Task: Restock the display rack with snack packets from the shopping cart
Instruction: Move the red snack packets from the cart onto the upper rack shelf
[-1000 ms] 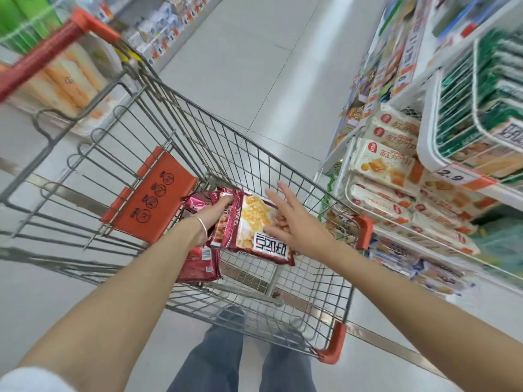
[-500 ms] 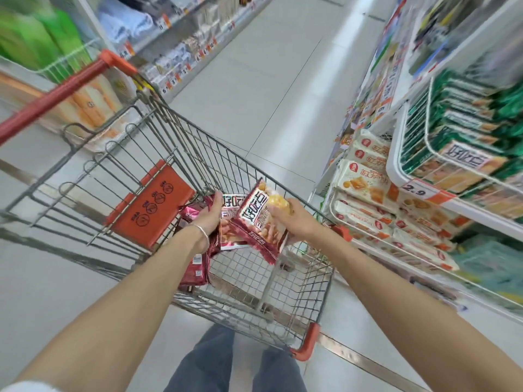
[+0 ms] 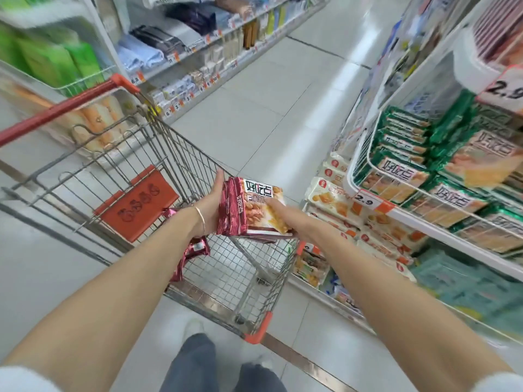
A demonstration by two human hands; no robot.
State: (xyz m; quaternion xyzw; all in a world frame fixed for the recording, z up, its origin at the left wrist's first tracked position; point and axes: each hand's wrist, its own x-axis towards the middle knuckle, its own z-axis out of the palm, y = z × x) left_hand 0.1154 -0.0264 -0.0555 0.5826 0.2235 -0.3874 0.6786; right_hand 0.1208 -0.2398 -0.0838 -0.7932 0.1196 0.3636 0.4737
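Note:
A stack of dark red snack packets (image 3: 249, 207) is held above the right side of the wire shopping cart (image 3: 175, 154). My left hand (image 3: 212, 205) presses against the stack's left edge. My right hand (image 3: 278, 212) grips the stack from the right, thumb on the top packet. More red packets (image 3: 192, 251) lie in the cart below my left wrist. The white wire display rack (image 3: 365, 182) stands to the right, its basket filled with green packets (image 3: 407, 154).
A lower rack basket holds white and orange biscuit packets (image 3: 334, 199). The cart's red handle (image 3: 59, 111) is at upper left and its orange child seat flap (image 3: 138, 203) is folded inside. Shelves (image 3: 181, 52) line the aisle's left. My legs (image 3: 223, 366) stand behind the cart.
Both hands have gathered the red packets into one stack and lifted it up out of the cart, toward the right. The view has tilted up toward the rack.

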